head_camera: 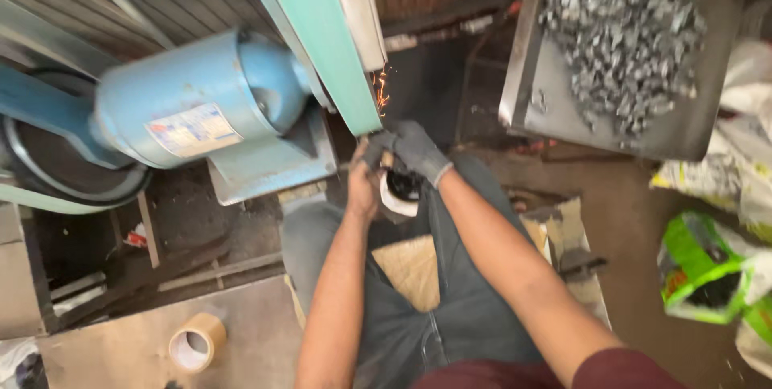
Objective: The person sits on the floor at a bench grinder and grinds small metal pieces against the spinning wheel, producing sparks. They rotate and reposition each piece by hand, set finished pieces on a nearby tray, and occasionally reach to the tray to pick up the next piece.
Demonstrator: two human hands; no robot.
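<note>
both hands pinch a small workpiece at the belt's lower edge.

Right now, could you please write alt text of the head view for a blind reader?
Two hands, the right hand gloved and the left hand bare, press a small part against a green grinder belt, throwing sparks. A blue motor sits left; a tray of metal pieces right.

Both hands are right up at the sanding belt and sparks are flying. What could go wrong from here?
1. The left hand is bare and close to the green belt, so a slip could abrade it.
2. Sparks fly just above the gloved right hand and could burn nearby skin.
</note>
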